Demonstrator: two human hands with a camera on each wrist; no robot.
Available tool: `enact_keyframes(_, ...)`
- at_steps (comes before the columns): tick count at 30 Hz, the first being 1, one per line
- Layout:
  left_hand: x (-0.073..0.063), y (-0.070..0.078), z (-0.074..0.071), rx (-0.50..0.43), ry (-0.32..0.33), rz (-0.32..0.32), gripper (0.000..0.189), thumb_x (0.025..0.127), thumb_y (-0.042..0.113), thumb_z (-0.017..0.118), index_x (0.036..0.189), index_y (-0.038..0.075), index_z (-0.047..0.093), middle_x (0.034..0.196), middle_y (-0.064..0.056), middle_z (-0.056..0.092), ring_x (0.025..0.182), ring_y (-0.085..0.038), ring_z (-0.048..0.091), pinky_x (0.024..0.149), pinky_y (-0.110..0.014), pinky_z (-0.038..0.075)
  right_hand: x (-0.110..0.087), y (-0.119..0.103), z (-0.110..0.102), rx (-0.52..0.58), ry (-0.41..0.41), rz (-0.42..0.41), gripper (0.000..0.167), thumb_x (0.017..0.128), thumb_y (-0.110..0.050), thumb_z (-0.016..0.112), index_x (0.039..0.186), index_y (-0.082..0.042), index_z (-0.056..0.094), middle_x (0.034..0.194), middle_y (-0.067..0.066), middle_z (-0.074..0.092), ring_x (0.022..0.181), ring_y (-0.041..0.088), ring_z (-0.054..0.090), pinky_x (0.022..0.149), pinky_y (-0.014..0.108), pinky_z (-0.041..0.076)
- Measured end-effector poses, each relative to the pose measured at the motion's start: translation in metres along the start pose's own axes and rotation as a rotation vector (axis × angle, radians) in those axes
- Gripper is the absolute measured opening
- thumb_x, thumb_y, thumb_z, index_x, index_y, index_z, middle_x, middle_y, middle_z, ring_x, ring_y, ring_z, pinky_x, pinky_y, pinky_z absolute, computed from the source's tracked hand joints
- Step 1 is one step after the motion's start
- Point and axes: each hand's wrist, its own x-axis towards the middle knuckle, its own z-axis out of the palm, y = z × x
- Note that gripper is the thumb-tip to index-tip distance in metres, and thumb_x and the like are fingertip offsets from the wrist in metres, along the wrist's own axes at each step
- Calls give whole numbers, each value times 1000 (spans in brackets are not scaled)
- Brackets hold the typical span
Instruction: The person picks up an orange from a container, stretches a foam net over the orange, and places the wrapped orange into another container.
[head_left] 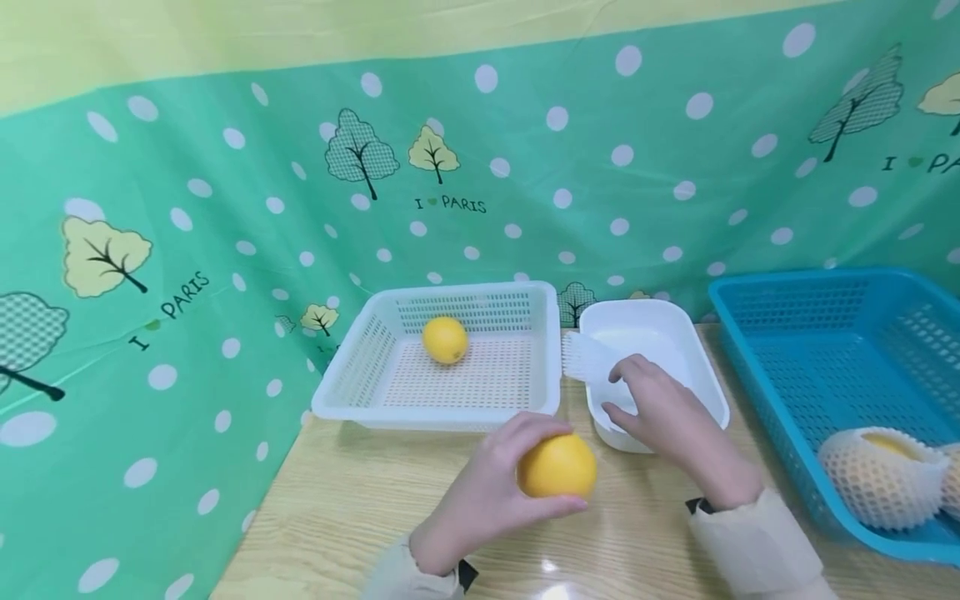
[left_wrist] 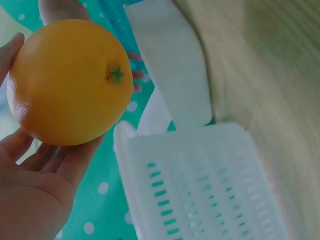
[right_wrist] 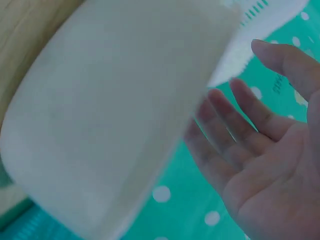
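Note:
My left hand (head_left: 491, 483) grips an orange (head_left: 558, 467) above the table, just in front of the white perforated basket. In the left wrist view the orange (left_wrist: 70, 82) shows its green star-shaped stem end, with thumb and fingers around it. Over the small white bin (head_left: 652, 321), my right hand (head_left: 667, 412) hovers with fingers relaxed and nothing between them. A white foam net sleeve (head_left: 585, 357) lies across that bin's left rim, close to the fingertips. The bin's outer wall (right_wrist: 100, 115) fills much of the right wrist view.
Another orange (head_left: 446, 340) lies inside the white basket (head_left: 435, 417) at the back. A blue basket (head_left: 757, 375) stands on the right, holding fruit in foam net (head_left: 877, 479). Behind everything hangs a green dotted cloth (head_left: 525, 242); the table (head_left: 360, 500) is wooden.

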Motion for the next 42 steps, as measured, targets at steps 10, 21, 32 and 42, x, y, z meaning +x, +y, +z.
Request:
enact_keyframes(10,-2,-8,31,127,-98,100,63,73,41,87,128,22,60,130,8,59,117,-6,56,94,-26,51,12,8,19,99,-25,34,56,89,-16,74,133,6,46,120,23,59,100,34,64,82,48,58)
enact_keyframes(21,-6,-11,45,260,-204,121,60,76,51,82,125,23,61,124,13,58,110,1,56,91,-9,45,17,19,28,-25,-13,-18,44,78,-1,82,119,0,64,102,13,65,92,27,66,80,45,59)
enact_keyframes(32,-11,-11,53,354,-275,58,60,84,56,72,133,26,55,130,10,56,111,-2,56,83,-17,48,18,24,31,-13,14,-5,16,86,-2,75,101,-1,69,92,11,69,86,26,66,79,45,59)
enact_keyframes(42,-13,-11,56,389,-293,-60,66,84,65,67,136,28,53,123,13,59,100,0,58,74,-18,49,15,26,28,20,82,-12,14,87,-1,73,100,0,69,94,13,70,87,28,67,82,46,59)
